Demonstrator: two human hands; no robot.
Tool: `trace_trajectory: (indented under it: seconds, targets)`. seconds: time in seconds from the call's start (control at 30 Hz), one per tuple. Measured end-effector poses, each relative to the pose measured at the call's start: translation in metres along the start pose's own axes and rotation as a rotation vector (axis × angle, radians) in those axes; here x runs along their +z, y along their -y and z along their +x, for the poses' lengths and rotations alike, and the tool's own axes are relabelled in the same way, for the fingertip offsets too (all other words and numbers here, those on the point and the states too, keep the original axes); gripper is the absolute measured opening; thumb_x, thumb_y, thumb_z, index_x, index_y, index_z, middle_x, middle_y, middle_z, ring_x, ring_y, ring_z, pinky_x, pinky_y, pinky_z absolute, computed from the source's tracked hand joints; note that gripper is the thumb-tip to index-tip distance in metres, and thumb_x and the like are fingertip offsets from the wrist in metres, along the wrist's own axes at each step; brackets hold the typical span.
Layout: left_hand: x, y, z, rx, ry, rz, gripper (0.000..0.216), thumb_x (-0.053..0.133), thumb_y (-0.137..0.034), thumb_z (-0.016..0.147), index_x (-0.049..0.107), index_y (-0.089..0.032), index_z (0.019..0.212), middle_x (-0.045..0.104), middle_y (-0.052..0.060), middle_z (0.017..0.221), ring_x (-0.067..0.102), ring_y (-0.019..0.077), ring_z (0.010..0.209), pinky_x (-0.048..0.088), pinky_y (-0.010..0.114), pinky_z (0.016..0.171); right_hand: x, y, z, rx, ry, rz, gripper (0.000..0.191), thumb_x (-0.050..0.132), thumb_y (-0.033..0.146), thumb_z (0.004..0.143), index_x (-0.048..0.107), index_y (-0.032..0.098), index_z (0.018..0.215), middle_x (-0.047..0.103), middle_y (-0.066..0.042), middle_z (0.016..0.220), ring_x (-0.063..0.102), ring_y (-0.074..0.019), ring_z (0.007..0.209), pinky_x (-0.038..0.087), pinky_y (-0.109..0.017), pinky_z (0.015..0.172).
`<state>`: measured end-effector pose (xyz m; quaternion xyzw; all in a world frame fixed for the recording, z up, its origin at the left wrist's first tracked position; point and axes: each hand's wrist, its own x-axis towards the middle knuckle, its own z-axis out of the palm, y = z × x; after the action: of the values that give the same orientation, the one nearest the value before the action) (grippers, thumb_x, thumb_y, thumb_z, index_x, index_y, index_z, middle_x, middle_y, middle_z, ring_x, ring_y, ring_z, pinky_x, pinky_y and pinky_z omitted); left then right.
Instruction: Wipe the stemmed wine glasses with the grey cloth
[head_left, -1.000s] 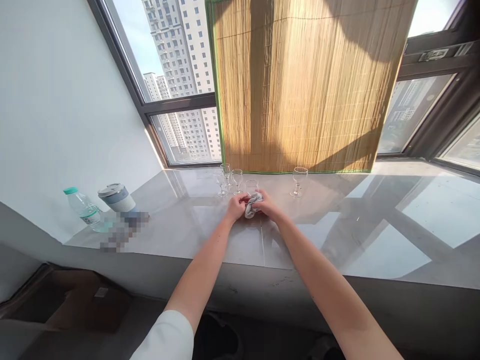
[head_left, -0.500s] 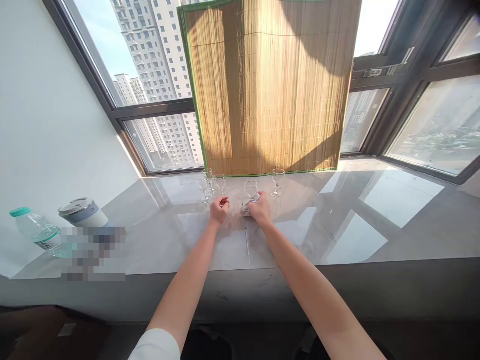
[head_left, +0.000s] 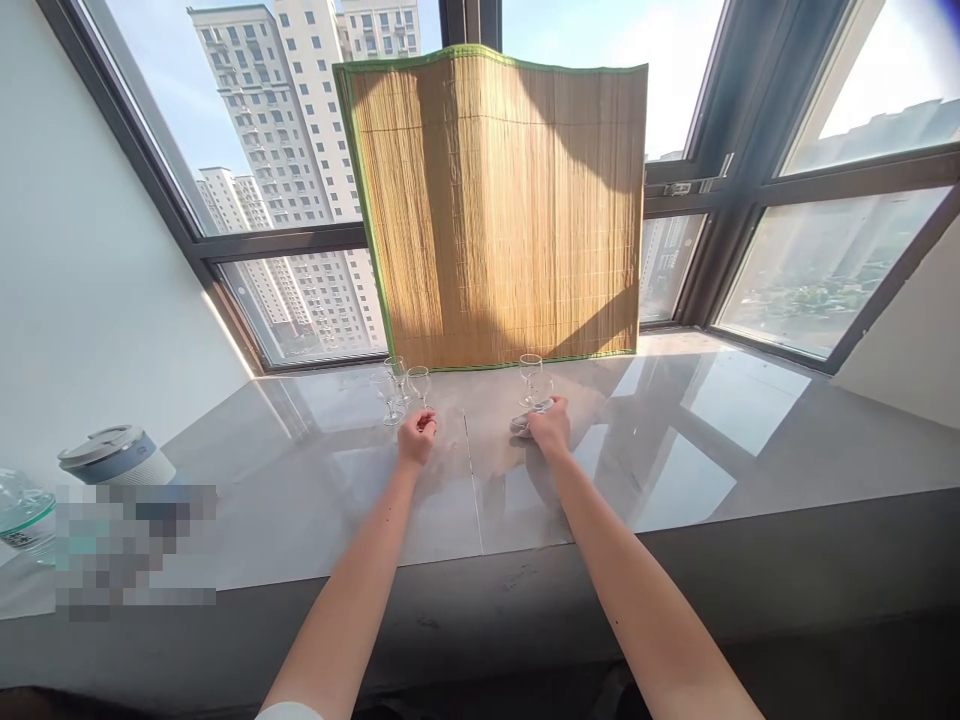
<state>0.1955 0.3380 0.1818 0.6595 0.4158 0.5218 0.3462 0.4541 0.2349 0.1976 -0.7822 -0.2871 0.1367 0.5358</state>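
Grey cloth [head_left: 523, 422]: bunched small, on the stone sill [head_left: 675, 440] at centre-right, touching the foot of the stemmed glass [head_left: 531, 372] that stands just beyond it; a second glass may overlap this one, count not certain.

Right hand [head_left: 553, 432]: fingers closed over the cloth, palm down, resting on the sill; whether any finger touches the glass cannot be told.

Left hand [head_left: 417, 438]: curled into a loose fist, nothing in it, resting on the sill just near of a cluster of three stemmed glasses [head_left: 396, 385], close but apart from them.

Surroundings: bamboo mat [head_left: 495, 210] with green edging, upright against the window behind the glasses; lidded tumbler [head_left: 112, 455] and water bottle [head_left: 22, 505] far left, well apart from both hands.

Handling note, by judgement: the glasses are light, narrow-footed and stand on polished stone; keep the cloth gathered in the palm so no loose corner catches a stem; move the right hand low and slowly around the foot; keep the left fist clear of the cluster.
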Motion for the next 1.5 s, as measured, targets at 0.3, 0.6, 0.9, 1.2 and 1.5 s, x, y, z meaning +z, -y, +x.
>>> trace_trajectory:
  seconds: [0.3,0.6,0.9,1.2,1.5]
  targets:
    - [-0.001,-0.005,-0.002,-0.029,-0.006,-0.035,0.024,0.055,-0.027,0.069,0.069,-0.017,0.086,0.066,0.003,0.075,0.06,0.015,0.063,0.051,0.028,0.062,0.0,-0.005,-0.022,0.058,-0.09,0.204,0.078,0.059,0.019,0.064,0.03,0.019,0.136,0.06,-0.013,0.105,0.062,-0.0241,0.088,0.051,-0.035,0.068]
    - [-0.003,-0.007,-0.002,-0.069,-0.156,-0.111,0.02,0.054,-0.026,0.067,0.068,-0.018,0.079,0.063,0.002,0.068,0.056,0.0141,0.059,0.047,0.027,0.058,0.03,0.04,-0.108,-0.158,0.044,0.465,0.068,0.055,0.022,0.068,0.033,0.023,0.132,0.059,-0.003,0.099,0.06,-0.0169,0.077,0.05,-0.032,0.069]
    - [-0.007,-0.009,-0.002,-0.084,-0.263,-0.135,0.017,0.053,-0.026,0.066,0.065,-0.019,0.075,0.061,0.0,0.064,0.056,0.0136,0.057,0.046,0.026,0.058,0.107,0.063,-0.073,-0.403,0.263,0.102,0.069,0.05,0.019,0.07,0.033,0.023,0.138,0.063,-0.004,0.1,0.06,-0.0195,0.081,0.046,-0.028,0.068]
    - [-0.008,-0.008,-0.012,-0.029,-0.234,-0.017,0.016,0.051,-0.022,0.069,0.065,-0.02,0.076,0.062,0.0,0.066,0.054,0.013,0.057,0.042,0.025,0.056,0.101,0.038,-0.054,-0.389,0.207,-0.003,0.072,0.053,0.02,0.073,0.03,0.024,0.14,0.064,-0.004,0.096,0.06,-0.0213,0.08,0.043,-0.028,0.065]
    - [-0.008,-0.007,-0.013,0.006,-0.202,0.009,0.015,0.051,-0.021,0.071,0.065,-0.02,0.076,0.061,0.0,0.065,0.054,0.013,0.057,0.042,0.025,0.058,0.104,0.041,-0.056,-0.419,0.271,-0.052,0.071,0.053,0.019,0.073,0.032,0.024,0.14,0.064,-0.004,0.092,0.059,-0.0213,0.077,0.041,-0.028,0.063]
